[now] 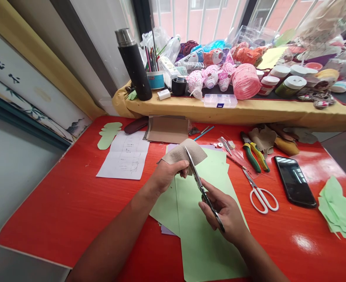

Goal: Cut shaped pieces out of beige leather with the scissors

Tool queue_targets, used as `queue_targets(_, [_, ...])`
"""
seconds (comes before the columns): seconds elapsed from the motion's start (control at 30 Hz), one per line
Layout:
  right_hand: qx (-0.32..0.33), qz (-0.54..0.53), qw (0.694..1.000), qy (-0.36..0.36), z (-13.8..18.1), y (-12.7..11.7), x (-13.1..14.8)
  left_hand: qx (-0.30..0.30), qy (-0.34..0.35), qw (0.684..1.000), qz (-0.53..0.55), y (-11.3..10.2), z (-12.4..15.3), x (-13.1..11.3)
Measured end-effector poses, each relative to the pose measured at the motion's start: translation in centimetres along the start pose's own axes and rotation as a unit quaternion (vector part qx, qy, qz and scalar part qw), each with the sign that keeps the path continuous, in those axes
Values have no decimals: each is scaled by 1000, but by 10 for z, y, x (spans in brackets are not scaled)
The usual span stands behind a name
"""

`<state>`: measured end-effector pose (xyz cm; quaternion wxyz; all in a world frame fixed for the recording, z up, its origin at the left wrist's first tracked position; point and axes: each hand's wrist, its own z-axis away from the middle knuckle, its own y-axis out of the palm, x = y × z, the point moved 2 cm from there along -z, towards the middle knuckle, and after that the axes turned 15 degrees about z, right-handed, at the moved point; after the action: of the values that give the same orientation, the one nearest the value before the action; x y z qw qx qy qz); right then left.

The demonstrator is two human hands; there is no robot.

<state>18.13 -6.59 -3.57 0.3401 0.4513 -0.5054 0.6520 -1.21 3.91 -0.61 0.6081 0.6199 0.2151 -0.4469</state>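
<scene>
In front of me, my left hand (173,172) pinches a beige piece of leather (195,150) by its near edge, thumb on top. My right hand (224,213) is closed round the dark handles of a pair of scissors (197,178). Their blades point up and away, lying against the leather close to my left thumb. Whether the blades are cutting into it I cannot tell. Both hands are above light green paper sheets (204,235) stacked on the red table (58,211), with purple sheets showing beneath.
White-handled scissors (262,197), pliers (253,152) and a phone (294,182) lie at right, near green paper scraps (340,207). A drawn sheet (124,156) and brown leather sheets (168,129) lie at left and back. A black thermos (135,64) stands on the crowded sill.
</scene>
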Motion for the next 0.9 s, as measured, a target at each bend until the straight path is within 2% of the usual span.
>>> queue_targets(0.77, [7, -15, 999, 28, 0, -4, 9, 18, -14, 999, -37, -6, 2, -2])
queue_targets(0.9, [5, -11, 999, 29, 0, -3, 4, 24, -16, 999, -42, -9, 1, -1])
